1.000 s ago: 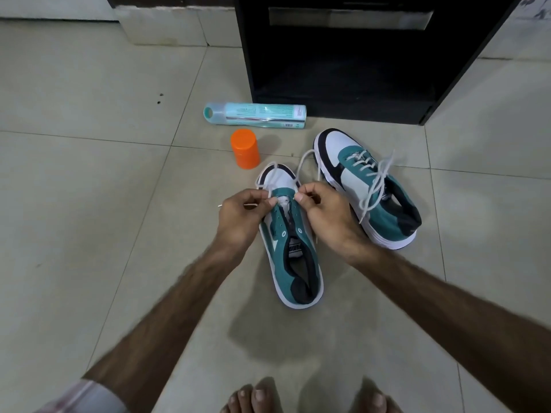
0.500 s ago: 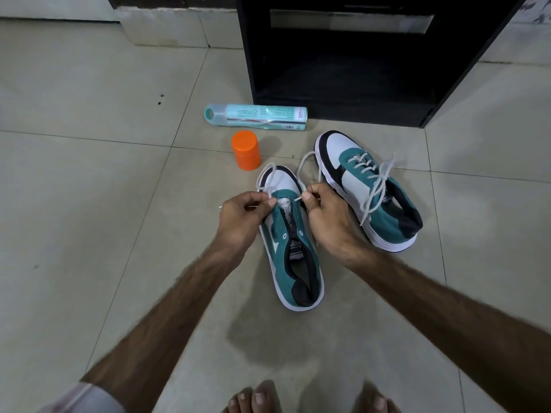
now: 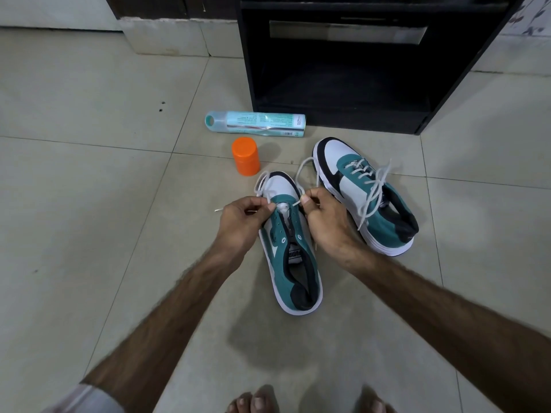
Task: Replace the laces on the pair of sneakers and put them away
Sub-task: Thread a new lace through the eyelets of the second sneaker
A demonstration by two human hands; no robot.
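Single head-worn wide-angle view, looking forward and steeply down at floor [image 3: 89, 204], close over hands.

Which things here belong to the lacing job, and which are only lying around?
Belong to the job:
- near sneaker
- white lace, pinched by the left hand and the right hand
- laced sneaker
- black cabinet: probably for storing them

Lying about:
- orange cap
- teal tube

Smooth, faintly glossy tiled floor [image 3: 89, 204]. Teal cloth and white smooth panels on near sneaker [image 3: 290, 254] and far sneaker [image 3: 372, 201]; woven white lace [image 3: 301, 171]. Matt orange plastic cap [image 3: 245, 156]. Glossy spray can [image 3: 256, 124]. Dark matt cabinet [image 3: 343, 84].
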